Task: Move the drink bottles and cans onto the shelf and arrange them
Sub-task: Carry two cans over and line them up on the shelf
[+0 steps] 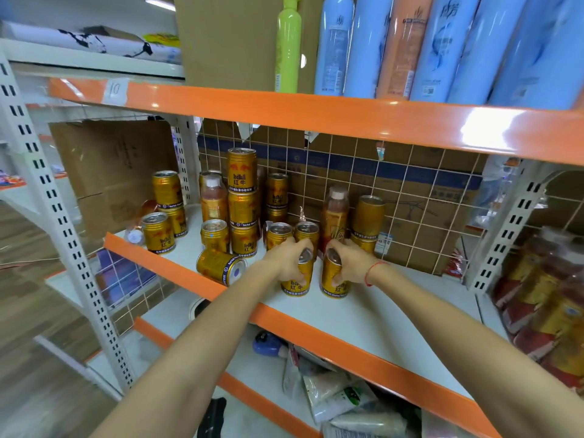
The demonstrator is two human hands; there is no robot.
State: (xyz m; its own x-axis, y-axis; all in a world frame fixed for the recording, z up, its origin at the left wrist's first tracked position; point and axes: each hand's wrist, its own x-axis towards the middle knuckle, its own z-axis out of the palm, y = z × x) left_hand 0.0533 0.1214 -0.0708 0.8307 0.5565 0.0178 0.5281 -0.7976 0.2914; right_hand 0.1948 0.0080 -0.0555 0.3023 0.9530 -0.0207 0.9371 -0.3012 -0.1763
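Orange-edged, the white middle shelf (363, 311) carries the stock: a three-high stack of gold Red Bull cans (242, 203) at the back, two tea bottles (335, 216) among them, and one fallen can (221, 266) lying on its side near the front edge. Two upright cans are gripped at the front centre, just beside each other. The left can (297, 279) is grasped by the left hand (290, 259), fingers curled over its top. The right can (334, 279) is grasped by the right hand (346, 263) in the same way. Probably both should be pushed back together, kept vertical, until the row behind is touched, with labels turned forward.
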